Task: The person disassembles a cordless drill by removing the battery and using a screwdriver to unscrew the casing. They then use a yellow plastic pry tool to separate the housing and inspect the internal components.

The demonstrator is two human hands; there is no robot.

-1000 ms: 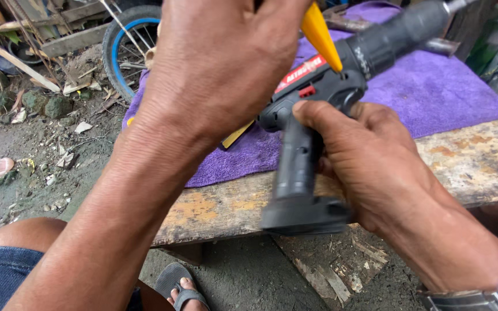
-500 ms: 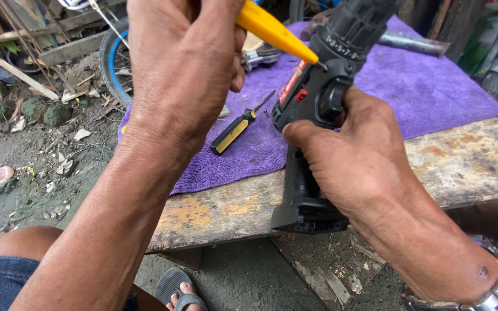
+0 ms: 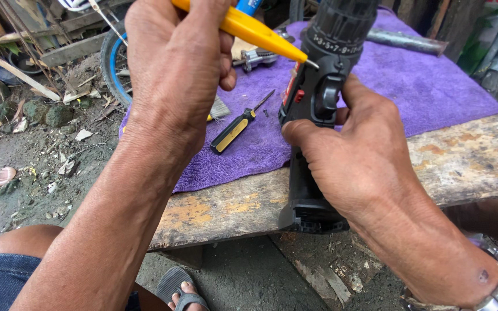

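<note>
My right hand (image 3: 355,152) grips the handle of a black cordless drill (image 3: 324,92), held upright with its chuck pointing away from me and its base toward me. My left hand (image 3: 174,63) is closed around a yellow-handled screwdriver (image 3: 255,31) whose metal tip touches the side of the drill body near a red part. Both hands hover over a purple cloth (image 3: 433,86) spread on a worn wooden bench (image 3: 226,210). A second screwdriver with a black and yellow handle (image 3: 234,131) lies on the cloth between my arms.
A small brush (image 3: 219,107) and a metal tool (image 3: 257,56) lie on the cloth, with a grey metal pipe (image 3: 404,40) at its far edge. A bicycle wheel (image 3: 110,63) and scrap wood stand on the dirt at left. My sandalled foot (image 3: 183,291) is below the bench.
The drill has been turned from lying sideways to standing upright. My left hand brought the yellow screwdriver down so its tip meets the drill's side. The black and yellow screwdriver is now uncovered.
</note>
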